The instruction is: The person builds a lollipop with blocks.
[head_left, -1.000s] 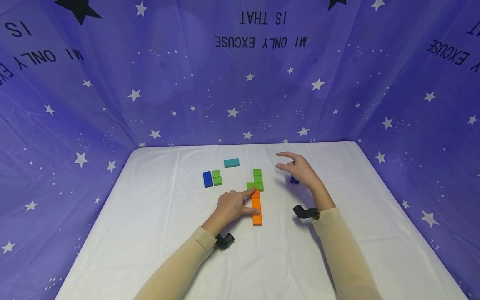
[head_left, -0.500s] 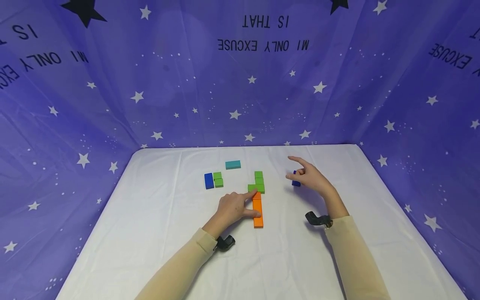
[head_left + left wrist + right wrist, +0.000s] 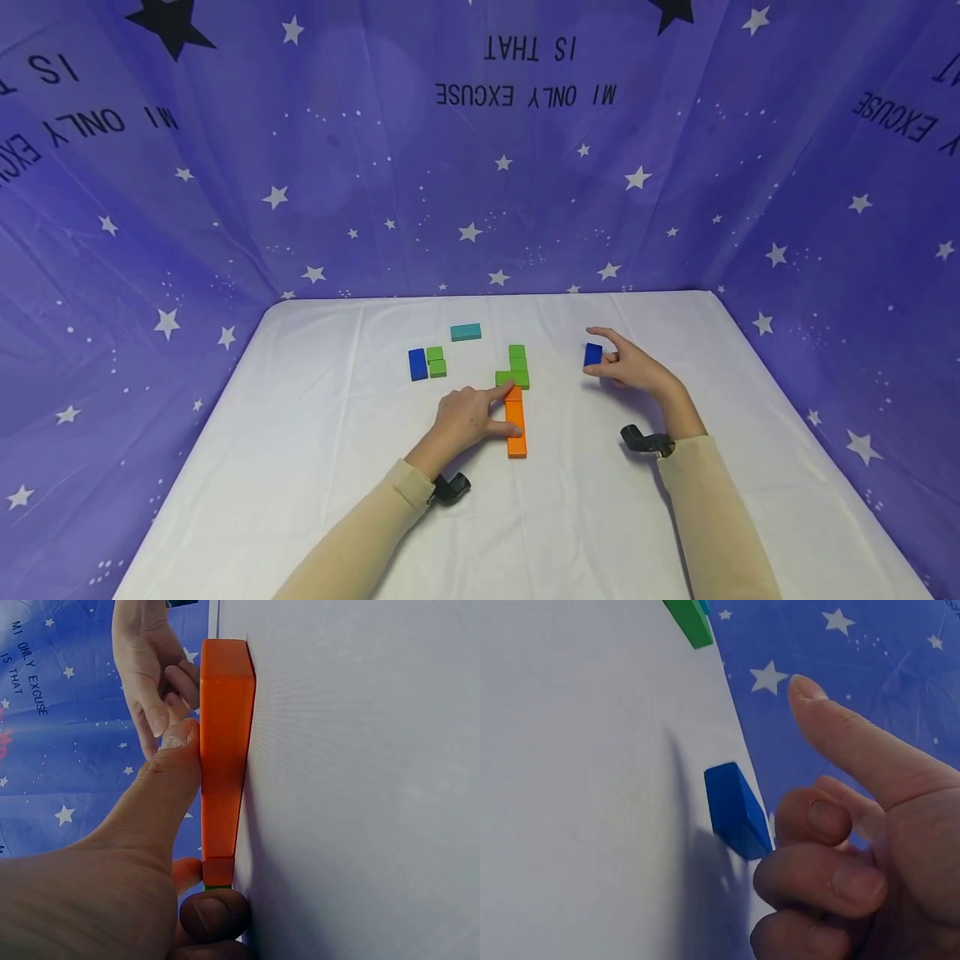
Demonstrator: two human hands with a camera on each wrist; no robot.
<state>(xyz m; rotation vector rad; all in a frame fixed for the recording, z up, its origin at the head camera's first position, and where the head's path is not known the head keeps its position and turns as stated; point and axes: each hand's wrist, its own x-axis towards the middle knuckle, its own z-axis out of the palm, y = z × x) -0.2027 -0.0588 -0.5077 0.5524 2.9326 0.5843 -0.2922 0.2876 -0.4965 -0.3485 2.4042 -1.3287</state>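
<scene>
My left hand (image 3: 467, 417) rests its thumb on the long orange block (image 3: 516, 445), with the index fingertip at the joint between a small orange block (image 3: 513, 394) and a green block (image 3: 520, 379). In the left wrist view the thumb (image 3: 184, 739) lies flat against the orange block's upper face. At the right, my right hand (image 3: 636, 368) hovers by a blue block (image 3: 593, 354), thumb and index finger spread on either side of it. The right wrist view has that blue block (image 3: 731, 802) standing on the cloth, other fingers (image 3: 814, 881) curled beside it.
Two small green blocks (image 3: 517, 357) extend the row away from me. Further left lie another blue block (image 3: 417, 364) and two green blocks (image 3: 437, 362). A teal block (image 3: 466, 332) is near the back edge of the white cloth (image 3: 360, 517). Purple starry curtains (image 3: 420, 208) enclose the table.
My right hand has moved right and toward me, down to the blue block, which now shows between its thumb and index finger. The left hand stays in place on the orange blocks.
</scene>
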